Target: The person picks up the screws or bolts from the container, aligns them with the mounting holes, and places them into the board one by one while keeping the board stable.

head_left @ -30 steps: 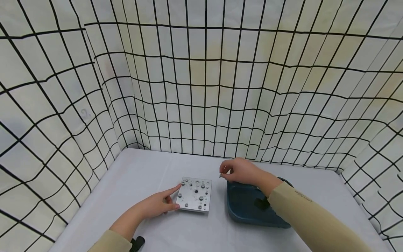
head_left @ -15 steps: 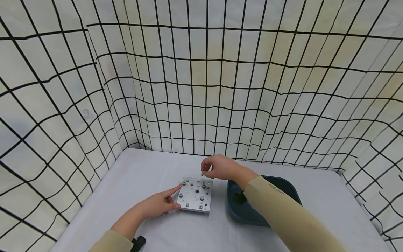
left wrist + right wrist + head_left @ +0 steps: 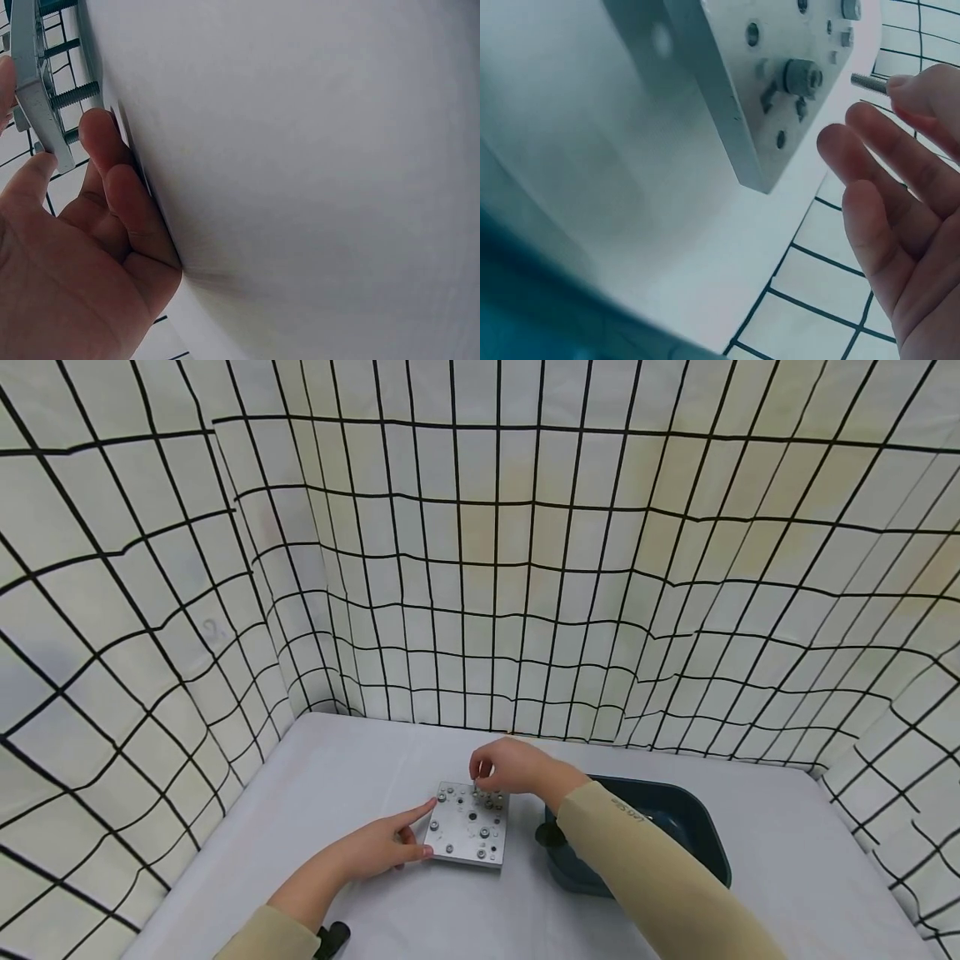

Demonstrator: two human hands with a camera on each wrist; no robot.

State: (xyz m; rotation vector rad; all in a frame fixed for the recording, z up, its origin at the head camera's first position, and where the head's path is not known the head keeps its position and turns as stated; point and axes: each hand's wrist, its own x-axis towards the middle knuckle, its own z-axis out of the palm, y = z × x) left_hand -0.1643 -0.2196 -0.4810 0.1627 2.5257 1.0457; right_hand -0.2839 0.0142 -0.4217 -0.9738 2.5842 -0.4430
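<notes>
A square silver metal plate [image 3: 459,828] with holes and several socket-head bolts lies on the white-covered table. My left hand [image 3: 375,846] holds its left side, index fingertip at the far corner and thumb at the near one; the other fingers curl beneath. Threaded bolt shanks [image 3: 75,95] stick out of the plate's underside in the left wrist view, so it stands raised off the cloth. Over the far edge of the plate, my right hand [image 3: 516,766] pinches a small screw [image 3: 870,83], its threaded end pointing at the plate. Whether the screw touches a hole, I cannot tell.
A dark blue bin [image 3: 686,810] stands right of the plate, partly hidden under the right forearm; its contents are mostly hidden. White walls with a black grid [image 3: 480,585] rise behind and at both sides of the table.
My right hand has moved left from the bin's far-left corner to above the plate's far edge, carrying the screw and lowering a little. The left hand keeps its hold on the plate.
</notes>
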